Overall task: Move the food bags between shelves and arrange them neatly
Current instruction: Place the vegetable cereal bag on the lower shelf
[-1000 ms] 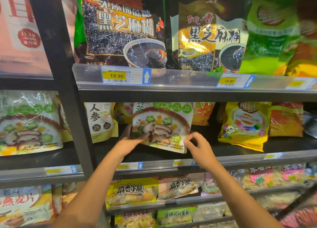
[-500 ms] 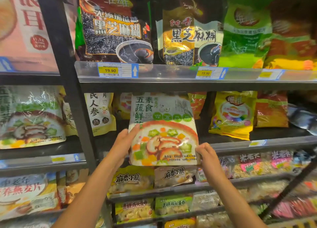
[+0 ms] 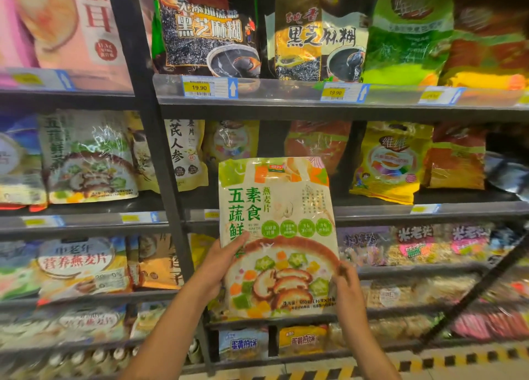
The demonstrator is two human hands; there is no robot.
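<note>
**Head view.** The vegetable oatmeal bag [image 3: 279,222] is upright, printed face to the camera, clear of the shelving and held between both hands.

- **Left hand:** The left hand [image 3: 220,268] grips the bag's lower left edge. The thumb lies across the front face, and the other fingers are hidden behind the pack.
- **Right hand:** The right hand [image 3: 346,288] grips the lower right edge with curled fingers. Blur hides finer detail.
- **Above the hands:** The top half of the bag covers part of the middle shelf edge [image 3: 386,211].
- **Up and left of the left hand:** A second bag of the same print [image 3: 91,162] stands on the shelf beyond the dark upright post [image 3: 160,179].
- **Up and right of the right hand:** A yellow bag [image 3: 392,162] stands on the shelf.
- **Well above both hands:** A black sesame paste bag [image 3: 206,33] stands above a 19.90 price tag [image 3: 200,87].
</note>
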